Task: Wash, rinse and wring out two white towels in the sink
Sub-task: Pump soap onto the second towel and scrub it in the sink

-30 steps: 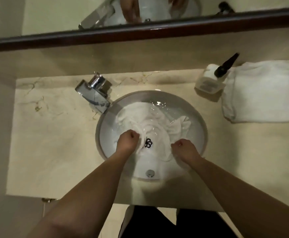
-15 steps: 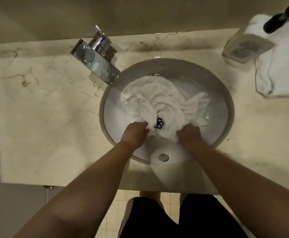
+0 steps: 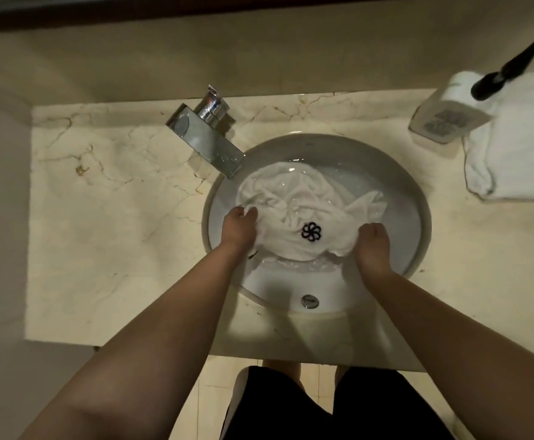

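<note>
Pale marble countertop [image 3: 106,223] with thin brown veins spreads round one round white sink [image 3: 418,249], seen from straight above. Nearest the viewer, below the counter's front edge, are tiled floor and the person's dark shorts [image 3: 338,408]. Two bare forearms reach forward over the sink's near rim, past one round metal overflow cap [image 3: 309,301] on the near inner wall.

One wet white towel [image 3: 297,198] lies crumpled in the basin, with water around it and one dark flower-shaped emblem [image 3: 311,231] showing on its near part. The left hand [image 3: 238,228] grips the towel's left side, fingers curled into the cloth. The right hand [image 3: 372,247] grips the towel's right near edge, fingers likewise closed round the cloth. The two hands are apart, with the emblem between them, and the cloth between them looks lifted a little off the water.

Farther back, one chrome faucet [image 3: 208,141] stands at the sink's far left, its flat spout angled over the rim. At the far right of the counter, one second white towel [image 3: 519,154] lies folded and looks dry. One white pump bottle [image 3: 449,119] with a black pump stands just beside that towel. Beyond the counter runs a plain beige wall.
</note>
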The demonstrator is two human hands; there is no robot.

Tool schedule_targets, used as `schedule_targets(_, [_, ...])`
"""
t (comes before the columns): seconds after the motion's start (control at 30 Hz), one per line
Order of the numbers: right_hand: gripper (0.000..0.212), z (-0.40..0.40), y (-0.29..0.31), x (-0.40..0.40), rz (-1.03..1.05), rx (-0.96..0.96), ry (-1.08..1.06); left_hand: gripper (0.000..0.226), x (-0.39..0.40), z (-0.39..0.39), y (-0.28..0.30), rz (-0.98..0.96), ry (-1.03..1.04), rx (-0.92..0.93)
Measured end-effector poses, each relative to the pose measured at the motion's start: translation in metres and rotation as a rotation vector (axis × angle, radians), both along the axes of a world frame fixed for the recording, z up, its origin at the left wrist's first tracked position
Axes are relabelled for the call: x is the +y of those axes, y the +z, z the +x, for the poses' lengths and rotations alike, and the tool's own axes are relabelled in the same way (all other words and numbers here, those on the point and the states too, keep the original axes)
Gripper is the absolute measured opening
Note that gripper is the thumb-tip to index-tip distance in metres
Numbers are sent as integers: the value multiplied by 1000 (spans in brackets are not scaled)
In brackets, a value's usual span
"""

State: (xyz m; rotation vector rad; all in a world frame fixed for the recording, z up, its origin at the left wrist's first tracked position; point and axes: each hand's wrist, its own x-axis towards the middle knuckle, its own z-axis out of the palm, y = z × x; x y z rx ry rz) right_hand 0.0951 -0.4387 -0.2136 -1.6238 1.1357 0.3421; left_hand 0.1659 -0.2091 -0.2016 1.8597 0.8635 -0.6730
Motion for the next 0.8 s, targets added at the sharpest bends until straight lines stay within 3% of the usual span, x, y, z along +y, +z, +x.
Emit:
schedule_targets(0.1, [28, 9, 4, -6, -42, -66, -63, 34, 0, 2, 0, -20, 94, 0])
schedule_targets(0.17, [33, 12, -4, -15, -109, 14, 5, 32, 0, 3, -3, -92, 144, 73])
schedule_targets(0.23, [39, 11, -12, -24, -144, 161, 193, 29, 0, 2, -3, -52, -1, 91])
schedule_targets(0.3, [43, 10, -15, -26, -205, 249, 485, 34, -4, 3, 2, -14, -164, -5])
schedule_targets(0.4, [42, 28, -1, -13, -231, 79, 695, 16, -14, 12, 22, -127, -276, -84])
schedule_targets(0.47, [29, 49, 20, 0, -90, -107, 646, 23, -21, 19, 34, -188, -374, -115])
schedule_targets(0.57, [19, 74, 44, 11, 60, -140, 543, 14, -27, 29, 55, -213, -335, -103])
schedule_targets(0.73, [38, 41, 32, 9, -55, 149, 413, 36, -24, 26, 63, -310, -30, 144])
schedule_targets(0.8, [42, 14, 13, 9, 0, 261, 247, 38, -20, 19, 57, -274, 13, 177])
